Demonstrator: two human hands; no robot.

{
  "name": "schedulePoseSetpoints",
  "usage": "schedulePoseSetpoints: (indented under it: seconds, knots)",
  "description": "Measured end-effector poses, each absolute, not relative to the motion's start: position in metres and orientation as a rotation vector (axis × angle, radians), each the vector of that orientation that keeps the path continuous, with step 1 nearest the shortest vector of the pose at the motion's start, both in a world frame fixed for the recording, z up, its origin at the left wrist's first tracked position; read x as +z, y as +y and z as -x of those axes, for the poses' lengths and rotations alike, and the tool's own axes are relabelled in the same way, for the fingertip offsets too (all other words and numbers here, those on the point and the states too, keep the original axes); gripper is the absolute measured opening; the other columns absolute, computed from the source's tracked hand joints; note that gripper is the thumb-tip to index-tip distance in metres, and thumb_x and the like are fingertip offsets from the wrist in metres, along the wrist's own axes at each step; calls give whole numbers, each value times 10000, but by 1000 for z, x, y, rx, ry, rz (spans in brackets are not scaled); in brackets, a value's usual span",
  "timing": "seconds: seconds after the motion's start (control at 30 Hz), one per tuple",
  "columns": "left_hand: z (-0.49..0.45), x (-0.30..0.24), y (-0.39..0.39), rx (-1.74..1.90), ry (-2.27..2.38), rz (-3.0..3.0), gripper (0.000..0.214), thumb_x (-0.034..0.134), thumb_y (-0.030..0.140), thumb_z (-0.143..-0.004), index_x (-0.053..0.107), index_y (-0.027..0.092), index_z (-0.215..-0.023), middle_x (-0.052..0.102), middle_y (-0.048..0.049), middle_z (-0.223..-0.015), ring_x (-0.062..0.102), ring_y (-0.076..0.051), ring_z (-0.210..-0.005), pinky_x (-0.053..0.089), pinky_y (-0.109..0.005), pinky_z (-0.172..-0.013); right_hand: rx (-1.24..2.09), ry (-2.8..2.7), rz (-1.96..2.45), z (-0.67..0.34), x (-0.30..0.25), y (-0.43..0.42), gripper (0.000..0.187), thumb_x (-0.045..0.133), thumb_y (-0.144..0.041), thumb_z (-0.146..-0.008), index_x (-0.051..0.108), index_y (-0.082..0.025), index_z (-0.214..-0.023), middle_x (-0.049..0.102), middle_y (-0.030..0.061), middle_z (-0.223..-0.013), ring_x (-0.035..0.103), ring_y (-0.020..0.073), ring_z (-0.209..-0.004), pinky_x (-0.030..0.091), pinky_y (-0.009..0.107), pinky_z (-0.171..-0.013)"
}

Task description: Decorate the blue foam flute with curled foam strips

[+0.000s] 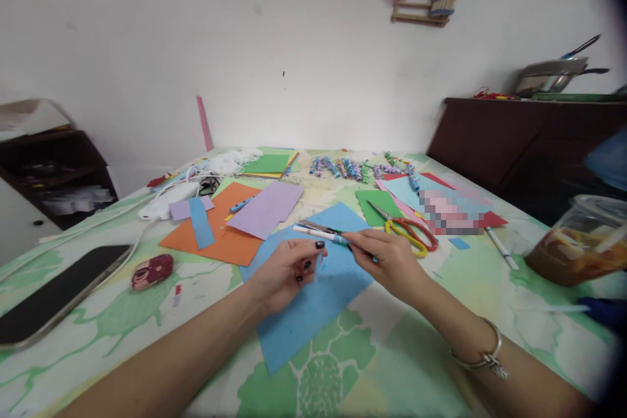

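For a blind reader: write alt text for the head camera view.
The right hand grips a white pen beside the curled left hand, above a blue sheet on a green-patterned table. Scissors, coloured paper, a phone and a plastic cup lie around.

Both forearms reach in from the lower edge and converge. The left hand is loosely curled, palm up; the right hand pinches, thumb against fingertips
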State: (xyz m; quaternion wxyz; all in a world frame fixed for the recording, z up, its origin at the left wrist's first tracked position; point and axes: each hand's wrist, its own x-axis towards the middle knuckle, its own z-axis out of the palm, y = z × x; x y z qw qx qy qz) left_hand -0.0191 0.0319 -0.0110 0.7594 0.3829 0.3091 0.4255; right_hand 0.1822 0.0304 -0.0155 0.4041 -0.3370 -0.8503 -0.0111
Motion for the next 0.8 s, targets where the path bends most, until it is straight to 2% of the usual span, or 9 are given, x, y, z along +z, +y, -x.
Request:
schedulePoseSetpoints:
  seconds: [0.1, 0.2, 0.37, 0.53, 0.67, 0.8]
  knots:
    - [20, -9, 34, 963, 658, -774, 192, 736, 254, -653, 616, 111, -613, 257, 104, -370, 235, -20, -366, 180, -147, -348, -71, -2245, 815, -181, -19, 30, 253, 439, -168, -915, 615, -138, -1095, 664, 98, -853, 601, 142, -708, 473, 245, -623]
    - [21, -12, 39, 1003, 706, -740, 178, 724, 243, -651, 618, 100, -660, 337, 103, -367, 210, 2, -318, 142, -136, -325, -155, -2345, 819, -177, -20, 27, 262, 391, -178, -937, 597, -113, -1087, 624, 94, -793, 568, 149, -690, 458, 258, -605]
    - [19, -20, 42, 1005, 874, -798, 217, 712, 251, -671, 578, 98, -593, 477, 60, -417, 287, 14, -298, 154, -134, -326, -358, -2454, 764, -173, -21, 20, 252, 369, -138, -936, 564, -85, -1086, 580, 84, -766, 530, 165, -700, 443, 282, -616]
    - [18, -21, 38, 945, 982, -1063, 290, 683, 380, -709, 627, 101, -658, 518, 33, -410, 329, -20, -307, 179, -165, -344, -477, -2459, 710, -173, -22, 20, 225, 374, -113, -928, 549, -86, -1068, 550, 64, -751, 486, 156, -670, 426, 280, -611]
    - [21, -17, 40, 868, 1022, -1279, 363, 656, 430, -716, 691, 95, -853, 440, 66, -365, 283, -41, -326, 184, -188, -370, -481, -2447, 695, -176, -24, 24, 220, 380, -115, -931, 529, -86, -1090, 549, 61, -763, 479, 152, -675, 422, 279, -606]
    - [25, -11, 40, 777, 1153, -1583, 377, 723, 294, -642, 707, 143, -987, 376, 83, -433, 328, -66, -415, 244, -204, -441, -491, -2471, 734, -179, -23, 25, 222, 369, -117, -936, 534, -93, -1082, 538, 63, -768, 469, 153, -679, 420, 281, -604]
